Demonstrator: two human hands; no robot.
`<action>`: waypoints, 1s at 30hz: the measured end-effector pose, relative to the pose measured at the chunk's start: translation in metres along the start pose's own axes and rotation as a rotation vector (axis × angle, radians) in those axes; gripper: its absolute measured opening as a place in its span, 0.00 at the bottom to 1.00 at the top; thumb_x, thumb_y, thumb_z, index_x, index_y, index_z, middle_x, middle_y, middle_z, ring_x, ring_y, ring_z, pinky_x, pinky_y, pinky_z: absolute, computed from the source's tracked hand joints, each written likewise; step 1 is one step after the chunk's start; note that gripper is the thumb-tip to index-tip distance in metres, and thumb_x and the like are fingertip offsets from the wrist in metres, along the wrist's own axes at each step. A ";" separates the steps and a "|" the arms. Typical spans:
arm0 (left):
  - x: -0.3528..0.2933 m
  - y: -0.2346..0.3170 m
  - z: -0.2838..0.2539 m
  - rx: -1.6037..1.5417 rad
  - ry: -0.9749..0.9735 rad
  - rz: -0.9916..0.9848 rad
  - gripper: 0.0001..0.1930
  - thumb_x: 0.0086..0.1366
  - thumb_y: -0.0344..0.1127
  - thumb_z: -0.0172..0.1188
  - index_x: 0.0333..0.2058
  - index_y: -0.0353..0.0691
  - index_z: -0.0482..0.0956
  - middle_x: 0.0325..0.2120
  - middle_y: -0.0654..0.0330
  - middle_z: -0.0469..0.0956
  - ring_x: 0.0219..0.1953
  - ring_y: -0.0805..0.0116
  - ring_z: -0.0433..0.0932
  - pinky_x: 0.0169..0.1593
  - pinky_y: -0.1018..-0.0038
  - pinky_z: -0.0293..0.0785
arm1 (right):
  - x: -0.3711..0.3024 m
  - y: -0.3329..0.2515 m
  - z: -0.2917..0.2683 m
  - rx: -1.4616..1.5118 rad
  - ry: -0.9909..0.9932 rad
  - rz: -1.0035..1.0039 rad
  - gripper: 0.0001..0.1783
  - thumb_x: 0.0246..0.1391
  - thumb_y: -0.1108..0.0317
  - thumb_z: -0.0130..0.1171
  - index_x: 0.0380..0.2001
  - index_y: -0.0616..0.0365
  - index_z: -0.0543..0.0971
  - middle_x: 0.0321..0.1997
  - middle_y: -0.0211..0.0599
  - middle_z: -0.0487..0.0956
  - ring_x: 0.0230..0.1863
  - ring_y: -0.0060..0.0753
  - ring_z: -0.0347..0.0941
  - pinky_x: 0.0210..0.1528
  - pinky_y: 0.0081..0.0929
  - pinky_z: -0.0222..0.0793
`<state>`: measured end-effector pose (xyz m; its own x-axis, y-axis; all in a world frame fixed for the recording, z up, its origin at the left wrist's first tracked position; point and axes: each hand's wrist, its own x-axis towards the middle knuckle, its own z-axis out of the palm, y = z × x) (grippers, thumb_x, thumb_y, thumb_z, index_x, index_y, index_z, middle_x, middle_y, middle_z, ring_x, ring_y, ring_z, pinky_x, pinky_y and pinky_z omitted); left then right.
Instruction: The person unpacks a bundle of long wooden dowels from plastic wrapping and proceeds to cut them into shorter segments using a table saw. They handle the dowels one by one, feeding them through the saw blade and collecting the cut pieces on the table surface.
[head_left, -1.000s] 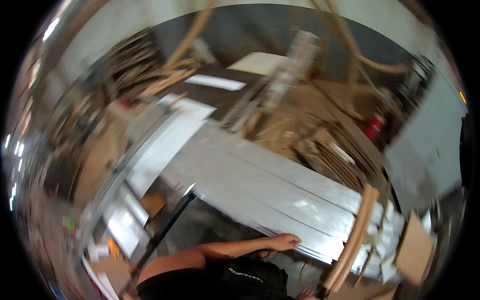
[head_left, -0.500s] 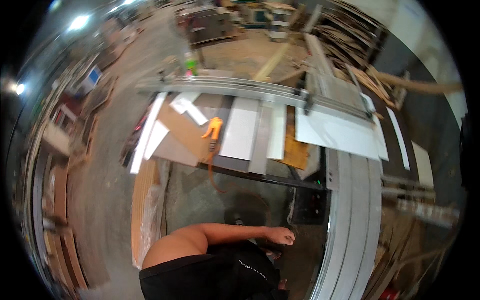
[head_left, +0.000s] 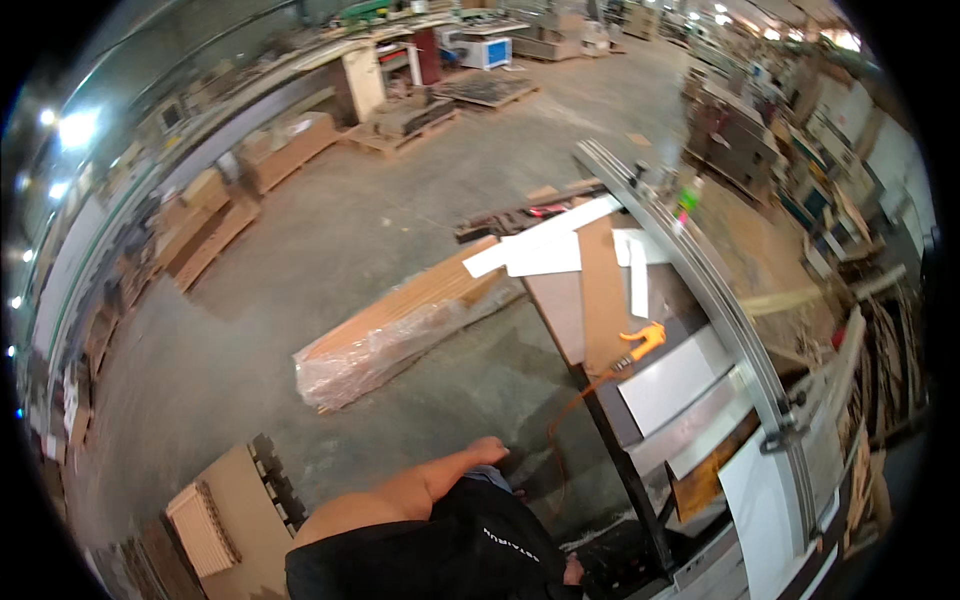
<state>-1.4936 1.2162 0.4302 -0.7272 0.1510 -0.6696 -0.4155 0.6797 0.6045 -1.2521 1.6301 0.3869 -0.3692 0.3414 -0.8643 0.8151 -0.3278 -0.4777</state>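
My left hand (head_left: 488, 450) is held in front of my body, over the concrete floor, its fingers curled in and nothing seen in them. Only a small part of my right hand (head_left: 573, 570) shows beside my black shirt, its fingers hidden. Nearest on the right is a worktable with a dark frame (head_left: 640, 505). On it lie an orange air blow gun (head_left: 645, 342) with a thin orange hose (head_left: 555, 440), a white panel (head_left: 675, 383), a brown board (head_left: 603, 300) and several white strips. Neither hand touches any of these.
A long metal rail (head_left: 715, 285) crosses the table's far side. Plastic-wrapped planks (head_left: 400, 325) lie on the floor to the left. Pallets with boards (head_left: 205, 225) stand further left, and a brown board stack (head_left: 235, 510) sits at lower left. Scrap wood (head_left: 880, 350) is piled at right.
My view has turned left, so the table has shifted to the right and more of the workshop floor shows. My left arm has drawn in closer to my body.
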 end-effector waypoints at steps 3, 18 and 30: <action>-0.054 -0.117 -0.029 -0.098 0.436 -0.404 0.25 0.62 0.55 0.55 0.42 0.39 0.85 0.37 0.49 0.84 0.44 0.49 0.82 0.49 0.57 0.76 | 0.037 -0.050 0.023 -0.179 -0.128 0.046 0.23 0.71 0.46 0.43 0.46 0.55 0.75 0.31 0.41 0.75 0.27 0.42 0.72 0.25 0.43 0.61; -0.094 -0.287 -0.003 -0.267 0.532 -0.484 0.25 0.62 0.52 0.56 0.43 0.32 0.82 0.42 0.41 0.81 0.47 0.45 0.80 0.50 0.58 0.75 | 0.025 -0.156 0.207 -1.029 -0.297 -0.489 0.18 0.66 0.54 0.51 0.45 0.59 0.74 0.33 0.42 0.75 0.27 0.39 0.71 0.25 0.41 0.64; -0.137 -0.341 -0.179 -0.799 0.754 -0.584 0.23 0.61 0.52 0.61 0.41 0.35 0.84 0.36 0.44 0.83 0.41 0.50 0.83 0.45 0.58 0.75 | 0.048 -0.133 0.450 -1.318 -0.565 -2.060 0.16 0.63 0.62 0.54 0.50 0.56 0.79 0.41 0.44 0.81 0.39 0.45 0.78 0.42 0.46 0.74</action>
<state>-1.3504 0.8358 0.3930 -0.3444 -0.6562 -0.6714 -0.8059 -0.1602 0.5699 -1.5794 1.2936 0.3383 -0.5138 -0.8198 0.2530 -0.8517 0.4518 -0.2655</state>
